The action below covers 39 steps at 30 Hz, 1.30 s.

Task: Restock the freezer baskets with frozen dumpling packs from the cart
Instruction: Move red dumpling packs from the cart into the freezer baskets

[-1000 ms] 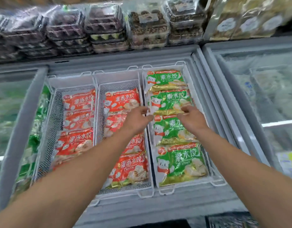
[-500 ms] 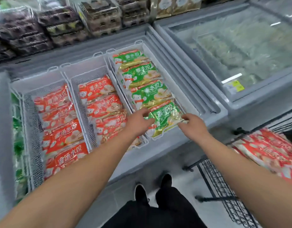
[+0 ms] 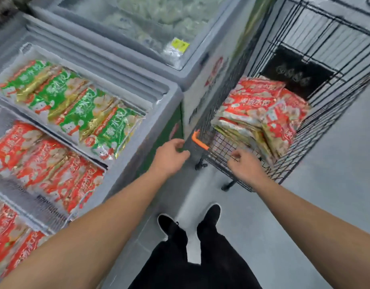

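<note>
Red dumpling packs (image 3: 261, 105): stacked in the cart (image 3: 326, 113), right of the freezer (image 3: 138, 80).
Green packs (image 3: 75, 107): overlapped in a row in the far basket (image 3: 23, 53).
Other red packs (image 3: 44, 165): filling the nearer baskets.
Left hand (image 3: 169, 157): holding nothing, fingers loosely curled, near the cart's orange corner (image 3: 199, 141).
Right hand (image 3: 244, 165): holding nothing, fingers loosely bent, over the cart's near rim.
Shoes (image 3: 188, 222): black, on the grey floor.

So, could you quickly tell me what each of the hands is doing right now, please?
Left hand: open, loosely curled, holding nothing.
Right hand: open, loosely curled, holding nothing, over the cart.
</note>
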Motion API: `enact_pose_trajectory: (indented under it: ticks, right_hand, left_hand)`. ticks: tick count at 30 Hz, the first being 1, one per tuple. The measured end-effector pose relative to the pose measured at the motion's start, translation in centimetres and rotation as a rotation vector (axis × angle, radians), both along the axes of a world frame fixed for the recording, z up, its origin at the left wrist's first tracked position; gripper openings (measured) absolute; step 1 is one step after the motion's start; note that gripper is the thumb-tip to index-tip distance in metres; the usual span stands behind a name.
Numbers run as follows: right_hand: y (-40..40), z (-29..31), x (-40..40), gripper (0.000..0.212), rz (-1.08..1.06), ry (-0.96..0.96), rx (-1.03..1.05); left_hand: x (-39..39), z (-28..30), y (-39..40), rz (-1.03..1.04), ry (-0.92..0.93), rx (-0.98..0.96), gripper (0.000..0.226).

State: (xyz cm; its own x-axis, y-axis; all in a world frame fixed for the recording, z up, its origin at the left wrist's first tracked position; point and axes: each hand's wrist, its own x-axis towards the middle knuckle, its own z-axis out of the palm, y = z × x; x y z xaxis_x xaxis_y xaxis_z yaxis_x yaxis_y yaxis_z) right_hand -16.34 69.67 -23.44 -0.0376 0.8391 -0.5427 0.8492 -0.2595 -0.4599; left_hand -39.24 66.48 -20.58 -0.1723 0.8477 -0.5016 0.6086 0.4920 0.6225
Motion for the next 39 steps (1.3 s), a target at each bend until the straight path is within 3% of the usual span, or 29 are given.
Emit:
enact_pose_trajectory:
  ticks: [6, 11, 15, 18, 21, 28, 39]
  right_hand:
    - [-1.4, -3.3, 8.3, 0.035, -0.079, -0.026, -0.073]
    - [-2.8, -6.3, 11.7, 0.049, 0.004, -0.048, -0.173]
    - [-4.6, -8.1, 12.5, 0.06, 0.044, -0.021, -0.214]
    - [-5.5, -8.7, 12.8, 0.062, 0.013, -0.015, -0.184]
    - [-6.3, -9.1, 12.6, 0.066, 0.003, -0.036, -0.152]
    - [-8.4, -9.4, 11.2, 0.077, 0.057, -0.223, -0.128]
    - [-16.0, -10.2, 5.5, 0.095, 0.101, -0.351, -0.203]
  left_hand:
    - [8.4, -3.0, 3.0, -0.163, 0.091, -0.038, 0.048]
    - [12.8, -6.3, 5.3, -0.413, 0.201, -0.086, 0.056]
    - [13.4, -9.8, 6.2, -0.766, 0.424, -0.078, 0.064]
    - [13.1, -11.0, 6.4, -0.932, 0.563, -0.179, 0.071]
    - [12.5, -11.7, 6.0, -0.993, 0.598, -0.253, 0.077]
    - [11.5, -11.7, 4.7, -1.095, 0.647, -0.152, 0.083]
    - [6.9, -12.5, -1.2, -1.09, 0.551, -0.202, 0.095]
